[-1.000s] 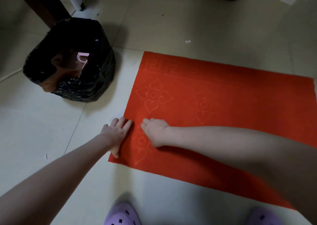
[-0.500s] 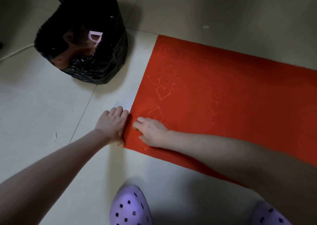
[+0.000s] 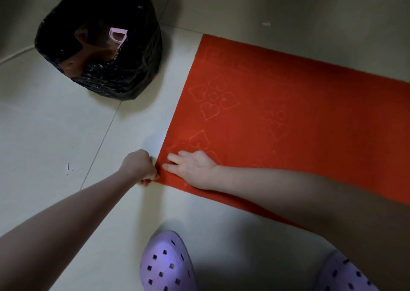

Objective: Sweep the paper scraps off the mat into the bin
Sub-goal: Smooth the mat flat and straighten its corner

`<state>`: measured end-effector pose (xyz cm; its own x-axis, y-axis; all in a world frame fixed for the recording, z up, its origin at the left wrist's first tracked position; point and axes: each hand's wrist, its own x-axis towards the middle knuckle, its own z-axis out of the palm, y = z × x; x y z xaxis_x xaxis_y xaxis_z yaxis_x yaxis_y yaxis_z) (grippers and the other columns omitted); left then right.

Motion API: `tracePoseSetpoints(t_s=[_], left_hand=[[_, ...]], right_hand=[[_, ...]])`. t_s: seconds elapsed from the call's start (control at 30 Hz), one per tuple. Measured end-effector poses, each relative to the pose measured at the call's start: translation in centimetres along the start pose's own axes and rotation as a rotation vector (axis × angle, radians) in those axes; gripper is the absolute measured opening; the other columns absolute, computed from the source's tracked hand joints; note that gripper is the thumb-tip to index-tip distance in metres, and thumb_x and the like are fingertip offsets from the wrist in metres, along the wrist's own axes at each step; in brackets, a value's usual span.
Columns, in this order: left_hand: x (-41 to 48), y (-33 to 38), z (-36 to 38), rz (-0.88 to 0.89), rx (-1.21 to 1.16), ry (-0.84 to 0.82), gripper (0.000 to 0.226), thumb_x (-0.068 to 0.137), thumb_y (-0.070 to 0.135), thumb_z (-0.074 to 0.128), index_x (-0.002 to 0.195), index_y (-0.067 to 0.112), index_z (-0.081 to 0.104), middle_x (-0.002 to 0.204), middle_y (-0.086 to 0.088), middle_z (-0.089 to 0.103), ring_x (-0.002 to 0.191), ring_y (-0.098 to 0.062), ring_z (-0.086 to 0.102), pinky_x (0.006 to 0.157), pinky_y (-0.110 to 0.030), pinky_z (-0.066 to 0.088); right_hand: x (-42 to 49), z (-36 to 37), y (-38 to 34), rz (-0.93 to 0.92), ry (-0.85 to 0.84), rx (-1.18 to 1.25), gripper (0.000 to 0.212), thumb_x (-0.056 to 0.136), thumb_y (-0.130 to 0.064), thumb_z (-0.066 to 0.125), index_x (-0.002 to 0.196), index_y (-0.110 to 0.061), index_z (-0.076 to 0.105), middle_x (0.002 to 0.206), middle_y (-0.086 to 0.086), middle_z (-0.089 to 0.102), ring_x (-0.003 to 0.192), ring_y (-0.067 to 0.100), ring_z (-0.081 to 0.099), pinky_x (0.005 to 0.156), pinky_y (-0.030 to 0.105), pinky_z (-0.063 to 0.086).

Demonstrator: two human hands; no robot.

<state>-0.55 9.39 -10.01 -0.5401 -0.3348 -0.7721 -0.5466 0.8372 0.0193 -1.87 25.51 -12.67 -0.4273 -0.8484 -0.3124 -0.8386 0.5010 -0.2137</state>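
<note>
The red mat [image 3: 288, 117], embossed with hearts, lies flat on the tiled floor. Up to the left of it stands the bin [image 3: 133, 73], lined with a black bag; a pink item [image 3: 118, 36] lies inside. My left hand [image 3: 138, 167] is curled into a fist on the floor, tight against the mat's left edge near its front corner. Any paper scraps in it are hidden by the fingers. My right hand [image 3: 190, 166] rests on the mat just beside it, fingers straight and pointing at the left hand. No scraps show on the mat's surface.
One small white scrap [image 3: 266, 23] lies on the floor beyond the mat's far edge. A tiny speck [image 3: 68, 167] sits on the tiles to the left. My purple clogs [image 3: 166, 264] stand on the floor in front of the mat.
My left hand, flat against the mat's edge before, has curled into a fist. My right hand slid left to the edge. The view has dipped closer to the floor.
</note>
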Motion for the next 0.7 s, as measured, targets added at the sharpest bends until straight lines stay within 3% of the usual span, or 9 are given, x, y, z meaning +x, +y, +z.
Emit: tracePoseSetpoints(t_s=[0.17,0.3,0.37,0.53,0.63,0.7], left_hand=[[0.3,-1.4,-0.3,0.052,-0.024,-0.136,0.017,0.080,0.006,0.060,0.064,0.011,0.060,0.056,-0.001,0.061,0.048,-0.012,0.055,0.049,-0.016,0.044],[0.0,-2.9,-0.6,0.054,-0.391,-0.237,0.024,0.084,-0.006,0.055,0.068,0.012,0.057,0.061,-0.005,0.057,0.055,-0.015,0.051,0.053,-0.021,0.039],[-0.1,-3.2,-0.6,0.027,-0.462,-0.270,0.024,0.082,-0.006,0.059,0.072,0.016,0.056,0.066,-0.002,0.057,0.063,-0.015,0.053,0.056,-0.022,0.035],[0.2,-2.4,-0.4,0.017,-0.520,-0.217,0.041,0.073,-0.016,0.053,0.058,0.021,0.043,0.055,0.001,0.033,0.050,-0.014,0.027,0.049,-0.020,0.018],[0.0,-2.3,0.0,0.036,-0.555,-0.186,0.046,0.072,-0.020,0.044,0.044,0.018,0.043,0.049,0.001,0.040,0.049,-0.014,0.025,0.050,-0.020,0.018],[-0.1,-2.0,0.2,0.068,-0.571,-0.170,0.045,0.070,-0.020,0.042,0.045,0.017,0.043,0.046,0.002,0.043,0.051,-0.015,0.028,0.050,-0.019,0.021]], right_hand=[[0.7,-0.5,-0.3,-0.013,0.074,0.057,0.038,0.093,-0.042,0.053,0.125,-0.021,0.051,0.134,-0.002,0.039,0.115,0.019,0.045,0.059,0.030,0.036],[1.2,0.2,0.3,-0.030,0.107,0.151,0.045,0.088,-0.045,0.059,0.126,-0.023,0.052,0.134,-0.004,0.042,0.113,0.017,0.047,0.065,0.031,0.046],[1.0,0.7,0.5,-0.014,0.120,0.203,0.054,0.087,-0.045,0.060,0.135,-0.024,0.044,0.139,-0.007,0.040,0.115,0.017,0.045,0.074,0.034,0.049],[1.7,0.2,1.0,-0.070,0.094,0.222,0.064,0.091,-0.039,0.056,0.146,-0.025,0.028,0.149,-0.010,0.031,0.117,0.017,0.042,0.075,0.032,0.046],[1.8,0.2,1.6,-0.042,0.115,0.331,0.066,0.092,-0.031,0.057,0.148,-0.022,0.023,0.149,-0.004,0.027,0.122,0.021,0.045,0.087,0.037,0.050],[1.7,0.4,1.8,-0.003,0.129,0.396,0.065,0.090,-0.031,0.061,0.144,-0.016,0.027,0.145,0.002,0.027,0.120,0.025,0.050,0.091,0.039,0.049]])
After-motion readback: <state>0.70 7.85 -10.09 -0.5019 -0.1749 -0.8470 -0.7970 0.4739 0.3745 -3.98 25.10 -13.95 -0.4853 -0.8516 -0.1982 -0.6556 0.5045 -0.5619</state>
